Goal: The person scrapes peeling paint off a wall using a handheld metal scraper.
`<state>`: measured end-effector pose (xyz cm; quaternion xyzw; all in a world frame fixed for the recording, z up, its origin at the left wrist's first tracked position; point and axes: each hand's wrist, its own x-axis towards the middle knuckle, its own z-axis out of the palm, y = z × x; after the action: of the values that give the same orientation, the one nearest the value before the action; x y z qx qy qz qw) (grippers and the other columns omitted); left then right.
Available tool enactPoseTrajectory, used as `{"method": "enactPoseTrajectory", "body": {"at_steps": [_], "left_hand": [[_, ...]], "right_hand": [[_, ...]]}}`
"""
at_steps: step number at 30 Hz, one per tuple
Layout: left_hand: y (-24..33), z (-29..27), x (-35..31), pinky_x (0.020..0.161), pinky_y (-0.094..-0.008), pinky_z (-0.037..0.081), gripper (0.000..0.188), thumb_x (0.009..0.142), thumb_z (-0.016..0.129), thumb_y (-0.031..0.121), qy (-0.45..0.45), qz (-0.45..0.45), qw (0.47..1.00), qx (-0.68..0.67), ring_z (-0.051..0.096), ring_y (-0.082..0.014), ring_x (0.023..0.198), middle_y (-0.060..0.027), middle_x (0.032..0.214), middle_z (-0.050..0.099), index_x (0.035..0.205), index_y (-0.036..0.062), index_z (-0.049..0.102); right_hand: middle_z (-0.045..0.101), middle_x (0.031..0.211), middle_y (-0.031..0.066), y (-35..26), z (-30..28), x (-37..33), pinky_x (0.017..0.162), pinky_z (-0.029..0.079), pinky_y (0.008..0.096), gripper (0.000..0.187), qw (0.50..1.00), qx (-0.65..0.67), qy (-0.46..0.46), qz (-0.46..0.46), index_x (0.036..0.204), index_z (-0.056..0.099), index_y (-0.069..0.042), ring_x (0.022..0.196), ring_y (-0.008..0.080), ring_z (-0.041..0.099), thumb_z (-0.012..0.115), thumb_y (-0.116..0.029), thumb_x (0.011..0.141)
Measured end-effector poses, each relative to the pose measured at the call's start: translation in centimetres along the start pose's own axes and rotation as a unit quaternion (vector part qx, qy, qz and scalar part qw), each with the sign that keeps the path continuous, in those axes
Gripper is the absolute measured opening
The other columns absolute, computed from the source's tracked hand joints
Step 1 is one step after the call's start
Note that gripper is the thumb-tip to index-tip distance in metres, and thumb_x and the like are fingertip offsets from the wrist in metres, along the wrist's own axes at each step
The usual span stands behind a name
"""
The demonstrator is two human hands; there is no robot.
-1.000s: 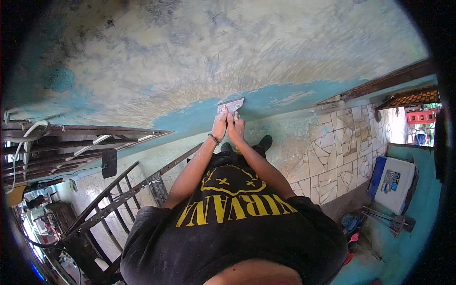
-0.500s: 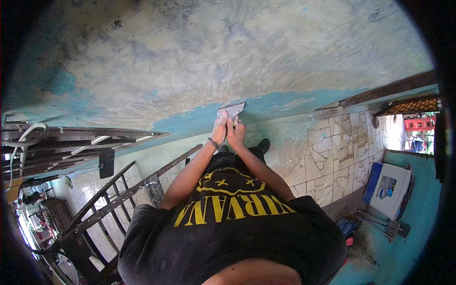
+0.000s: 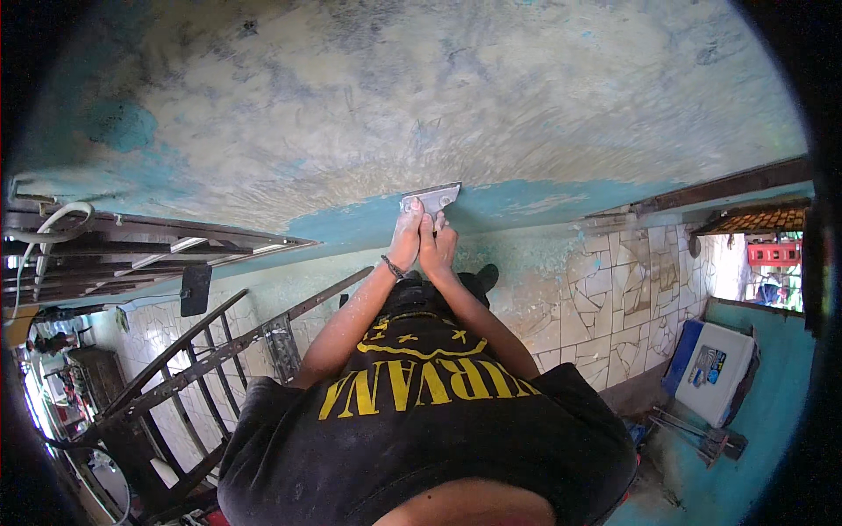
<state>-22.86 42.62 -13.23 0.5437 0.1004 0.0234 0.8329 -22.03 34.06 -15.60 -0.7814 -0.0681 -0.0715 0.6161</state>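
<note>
A wide, whitish-dusted scraper (image 3: pixel 436 199) lies with its long edge against the wall (image 3: pixel 377 114). My left hand (image 3: pixel 406 238) grips its left part, the thumb or a finger pressed on its face; a dark bracelet circles that wrist. Close beside it, my right hand (image 3: pixel 437 248) is closed on the scraper's handle, which the fingers mostly hide. White dust coats the fingers. Around the blade the wall shows bare turquoise paint, and beyond that a broad, streaky whitish coat.
A dark metal railing (image 3: pixel 210 351) slants up on the left, below louvred window slats (image 3: pixel 132 254). Pale stone tiles (image 3: pixel 605 289) cover the lower wall at right. A white and blue cooler box (image 3: pixel 712 368) stands at far right, near a metal-rod tool (image 3: pixel 702 436).
The view has shifted slightly, so the wall sits a little higher and further right. Both hands still hold the scraper, whose blade is turned a little and appears wider.
</note>
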Motion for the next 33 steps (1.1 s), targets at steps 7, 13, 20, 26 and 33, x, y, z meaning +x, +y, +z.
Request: {"method": "enactPoseTrajectory", "body": {"at_steps": [7,13,20,26,33], "left_hand": [[-3.7,-1.7,1.1,0.087,-0.0343,0.055,0.058,0.118,0.037,0.051,-0.024,-0.001,0.999,0.041,0.065,-0.0182,0.09,-0.0071,0.101,0.069,0.121,0.0005,0.066],[-7.2,-2.7,1.6,0.089,-0.0345,0.057,0.058,0.118,0.039,0.051,-0.059,-0.074,0.991,-0.094,0.068,-0.0187,0.095,-0.0081,0.106,0.07,0.127,0.0007,0.065],[-6.1,-2.0,0.9,0.09,-0.0353,0.057,0.061,0.116,0.04,0.056,-0.036,-0.101,0.987,-0.123,0.067,-0.0186,0.094,-0.0067,0.104,0.069,0.128,0.0015,0.065],[-5.4,-2.7,1.0,0.09,-0.0348,0.056,0.06,0.116,0.04,0.054,-0.047,-0.098,0.987,-0.12,0.066,-0.0182,0.092,-0.0059,0.1,0.068,0.125,0.0004,0.065],[-3.4,-2.5,1.0,0.088,-0.0328,0.053,0.057,0.118,0.037,0.05,-0.055,-0.034,0.996,-0.054,0.062,-0.0166,0.089,-0.0051,0.097,0.066,0.121,0.0005,0.065]], "right_hand": [[0.069,0.085,0.0344,3.2,0.0,0.0,0.072,0.051,0.0596,0.046,0.999,-0.054,-0.003,-0.004,0.102,0.068,0.008,0.085,0.0548,0.068,0.061,-0.037,0.104],[0.072,0.094,0.0342,5.4,0.2,-1.3,0.078,0.054,0.0584,0.053,0.996,-0.084,0.015,0.032,0.112,0.072,0.009,0.09,0.0536,0.07,0.062,-0.042,0.103],[0.072,0.094,0.0349,6.3,0.7,-2.0,0.08,0.055,0.0573,0.057,0.992,-0.103,0.023,0.061,0.114,0.073,0.01,0.093,0.0526,0.071,0.063,-0.045,0.102],[0.067,0.076,0.0346,5.1,1.4,-1.9,0.074,0.051,0.0545,0.054,0.994,-0.086,0.043,0.055,0.093,0.071,0.015,0.08,0.0515,0.071,0.065,-0.038,0.105],[0.071,0.087,0.0346,4.4,1.8,-1.1,0.074,0.053,0.0572,0.051,0.998,-0.054,0.035,0.019,0.094,0.073,0.011,0.087,0.0535,0.07,0.065,-0.039,0.102]]}}
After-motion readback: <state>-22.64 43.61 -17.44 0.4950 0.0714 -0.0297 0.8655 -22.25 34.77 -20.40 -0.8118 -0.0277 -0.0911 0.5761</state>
